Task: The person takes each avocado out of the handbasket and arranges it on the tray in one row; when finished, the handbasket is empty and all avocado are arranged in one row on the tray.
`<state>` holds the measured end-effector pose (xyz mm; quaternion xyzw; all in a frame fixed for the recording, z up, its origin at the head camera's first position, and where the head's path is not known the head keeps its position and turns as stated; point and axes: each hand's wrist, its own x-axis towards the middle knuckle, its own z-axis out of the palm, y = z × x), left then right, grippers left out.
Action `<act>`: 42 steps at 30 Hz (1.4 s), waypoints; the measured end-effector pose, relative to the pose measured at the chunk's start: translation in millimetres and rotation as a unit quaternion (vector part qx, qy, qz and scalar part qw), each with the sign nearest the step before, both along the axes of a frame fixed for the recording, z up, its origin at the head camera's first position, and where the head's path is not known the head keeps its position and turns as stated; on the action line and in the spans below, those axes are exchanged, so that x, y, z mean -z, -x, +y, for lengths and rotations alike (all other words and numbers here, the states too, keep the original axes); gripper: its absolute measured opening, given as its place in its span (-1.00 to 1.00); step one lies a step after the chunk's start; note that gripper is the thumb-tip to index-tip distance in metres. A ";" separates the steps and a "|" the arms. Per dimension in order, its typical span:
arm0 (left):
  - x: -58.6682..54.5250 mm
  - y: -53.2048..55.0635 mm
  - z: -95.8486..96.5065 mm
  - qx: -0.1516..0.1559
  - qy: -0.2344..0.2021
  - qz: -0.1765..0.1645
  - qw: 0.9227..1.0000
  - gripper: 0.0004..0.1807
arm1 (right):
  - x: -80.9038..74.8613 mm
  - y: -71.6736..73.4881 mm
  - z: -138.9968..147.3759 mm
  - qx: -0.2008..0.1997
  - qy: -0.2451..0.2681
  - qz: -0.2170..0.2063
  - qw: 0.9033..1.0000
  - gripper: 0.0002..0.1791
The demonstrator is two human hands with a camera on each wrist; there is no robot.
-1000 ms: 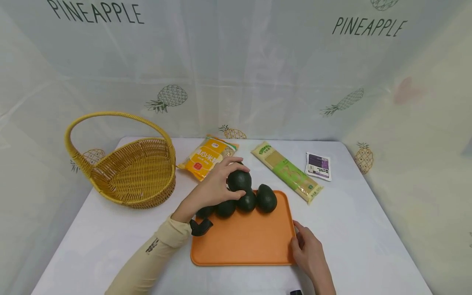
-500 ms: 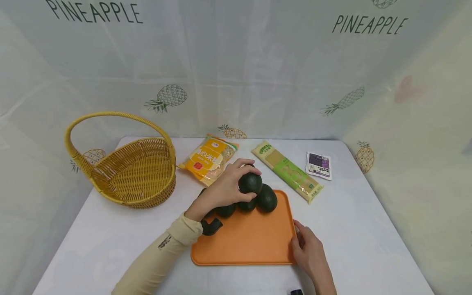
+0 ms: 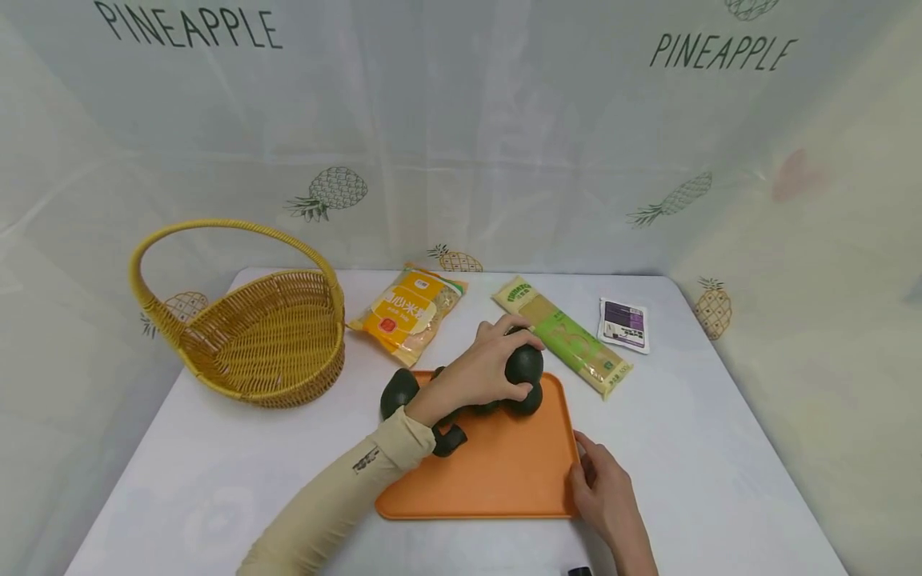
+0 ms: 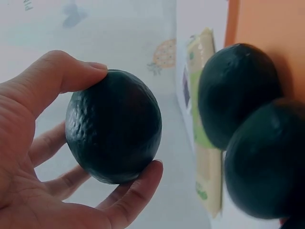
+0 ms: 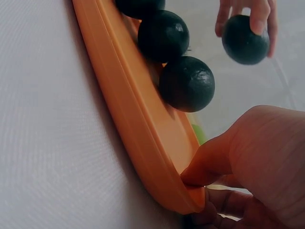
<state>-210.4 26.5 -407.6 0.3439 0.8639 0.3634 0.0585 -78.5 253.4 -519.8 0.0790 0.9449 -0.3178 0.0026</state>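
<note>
My left hand (image 3: 475,374) grips a dark green avocado (image 4: 116,126) between thumb and curled fingers. It is held up over the back right part of the orange tray (image 3: 504,480), and in the head view it overlaps another avocado (image 3: 529,402) lying there. More avocados sit in a row along the tray's back side, the leftmost avocado (image 3: 398,392) at the back left corner; my left wrist hides part of the row. At the tray's right side my right hand (image 3: 605,488) pinches the rim, thumb on the inside and fingers outside.
A yellow wicker basket (image 3: 331,352) with a tall handle stands at the left. Behind the tray lie an orange and yellow grain bag (image 3: 406,312), a long green-banded noodle packet (image 3: 565,336) and a small white and purple sachet (image 3: 623,324). A patterned curtain hangs behind the table.
My left hand has carried the avocado rightward above the row, from near the middle avocados to over the right one. My right hand stays on the tray's rim.
</note>
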 end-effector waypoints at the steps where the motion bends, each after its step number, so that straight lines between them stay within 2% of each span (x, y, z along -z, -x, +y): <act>1: 1.2 0.0 2.5 0.001 0.006 -0.001 1.000 -0.48 | 0.1 -0.1 0.0 -0.001 0.001 0.002 1.000 -0.45; 14: 8.2 3.7 40.0 0.010 0.072 0.019 0.997 -0.47 | -0.4 -0.3 1.6 -0.002 0.000 0.012 1.000 -0.47; 19: 12.5 5.1 59.5 0.025 0.109 0.041 0.993 -0.46 | 0.5 -1.0 2.5 -0.004 0.001 0.019 1.000 -0.48; 25: 20.4 4.3 76.6 0.025 0.145 0.043 0.988 -0.42 | 1.0 -0.3 2.9 -0.005 0.005 0.010 1.000 -0.47; 29: 27.3 3.6 85.5 0.025 0.159 0.048 0.986 -0.40 | 0.5 -0.3 3.0 -0.006 0.005 0.008 1.000 -0.47; 34: 35.4 3.6 93.2 0.019 0.186 0.069 0.980 -0.38 | 0.4 -0.2 2.7 -0.006 0.007 0.006 1.000 -0.47; 42: 40.4 2.5 97.3 0.010 0.203 0.078 0.976 -0.33 | -0.3 0.1 1.3 -0.002 0.009 -0.005 1.000 -0.47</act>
